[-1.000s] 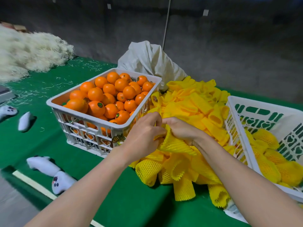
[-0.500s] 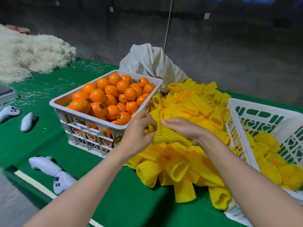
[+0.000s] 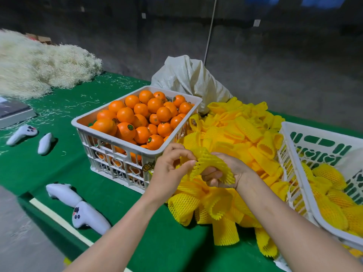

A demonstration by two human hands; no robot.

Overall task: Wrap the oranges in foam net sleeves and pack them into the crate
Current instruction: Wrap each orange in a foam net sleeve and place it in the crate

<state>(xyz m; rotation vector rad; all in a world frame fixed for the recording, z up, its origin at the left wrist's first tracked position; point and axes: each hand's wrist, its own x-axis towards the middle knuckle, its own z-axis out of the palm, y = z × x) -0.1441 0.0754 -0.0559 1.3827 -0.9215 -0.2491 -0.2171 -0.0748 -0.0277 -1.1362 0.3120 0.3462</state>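
Observation:
A white crate (image 3: pixel 110 138) full of bare oranges (image 3: pixel 141 118) stands at centre on the green table. To its right lies a heap of yellow foam net sleeves (image 3: pixel 241 138). Above the heap's near side both hands hold one yellow sleeve (image 3: pixel 206 160). My left hand (image 3: pixel 169 171) pinches its left edge. My right hand (image 3: pixel 225 171) has fingers inside the sleeve, which is stretched over it. A second white crate (image 3: pixel 314 138) at the right holds several sleeved oranges (image 3: pixel 330 193).
Several white handheld controllers lie on the table at the left (image 3: pixel 21 134) and near the front edge (image 3: pixel 88 216). A pale fibre pile (image 3: pixel 39 65) fills the far left. A white sack (image 3: pixel 188 77) sits behind the orange crate. A grey device (image 3: pixel 13 112) is at the left edge.
The hands have lifted one sleeve off the heap and drawn it toward me. My right hand has turned and pushed its fingers into the sleeve, which now spreads open.

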